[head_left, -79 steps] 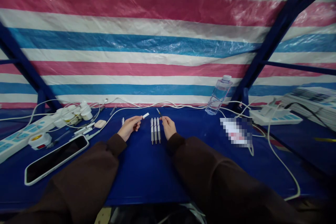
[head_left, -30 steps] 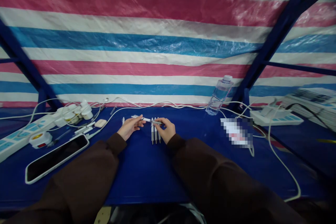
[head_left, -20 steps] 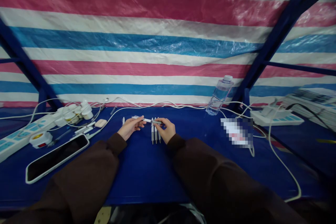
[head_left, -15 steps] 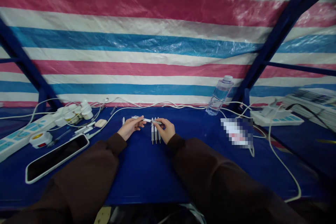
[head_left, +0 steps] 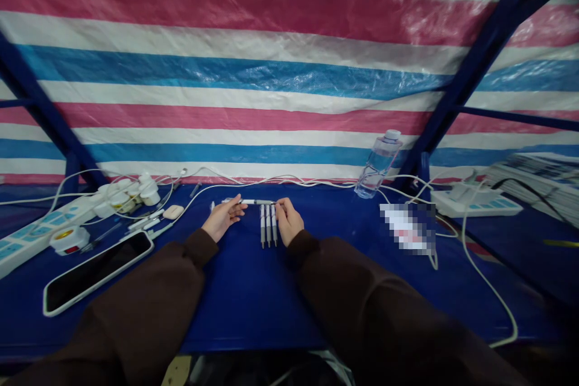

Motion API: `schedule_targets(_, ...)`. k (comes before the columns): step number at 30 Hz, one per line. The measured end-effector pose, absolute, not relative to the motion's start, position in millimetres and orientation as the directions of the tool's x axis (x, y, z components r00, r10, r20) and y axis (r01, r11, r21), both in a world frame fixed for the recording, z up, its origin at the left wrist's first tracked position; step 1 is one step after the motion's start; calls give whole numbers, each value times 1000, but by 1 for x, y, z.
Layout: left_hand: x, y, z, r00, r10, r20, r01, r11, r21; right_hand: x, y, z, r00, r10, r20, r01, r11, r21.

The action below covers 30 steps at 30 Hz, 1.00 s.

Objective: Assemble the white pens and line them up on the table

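A white and grey pen (head_left: 256, 202) is held level above the blue table. My left hand (head_left: 222, 218) pinches its left part between thumb and fingers. At the pen's dark right tip, the fingers of my right hand (head_left: 288, 221) are closed; whether they grip the tip or a small part by it is too small to tell. Just below the held pen, three similar pens (head_left: 268, 226) lie side by side on the table, grey ends toward me. A further pale pen end (head_left: 212, 207) shows to the left of my left hand, partly hidden.
On the left are a phone (head_left: 98, 272), a white power strip (head_left: 52, 223) with plugs, and an earphone case (head_left: 173, 212). A water bottle (head_left: 377, 166) stands back right, near a second power strip (head_left: 479, 202). Cables run along the back. Papers (head_left: 538, 178) are stacked far right.
My right hand has turned and shifted slightly right, to the held pen's tip. The pen is now level, with its grey section showing between my hands.
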<state>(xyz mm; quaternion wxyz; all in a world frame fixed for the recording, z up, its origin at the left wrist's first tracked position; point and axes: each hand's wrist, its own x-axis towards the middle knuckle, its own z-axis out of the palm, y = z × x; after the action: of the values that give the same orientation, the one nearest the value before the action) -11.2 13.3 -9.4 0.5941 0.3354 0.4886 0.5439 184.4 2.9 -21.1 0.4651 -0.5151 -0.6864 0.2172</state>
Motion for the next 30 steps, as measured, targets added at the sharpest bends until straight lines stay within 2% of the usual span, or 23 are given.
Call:
schedule_targets(7,-10,12,-8,-62,974,-220,-293,193,937,186,2,-20,-105,906,410,505,404,-763)
schedule_targets(13,-9,10,-6,-40,978,-204,-246,189,951,183,9,-27,-79,907,414,444,404,-800)
schedule_targets(22,-7,8,-6,-21,987,-160,-169,154,973,185,8,-23,-14,964,264,491,237,-838)
schedule_targets(30,-7,9,-6,-59,976,-209,-210,192,958,185,12,-29,-89,927,366,349,373,-860)
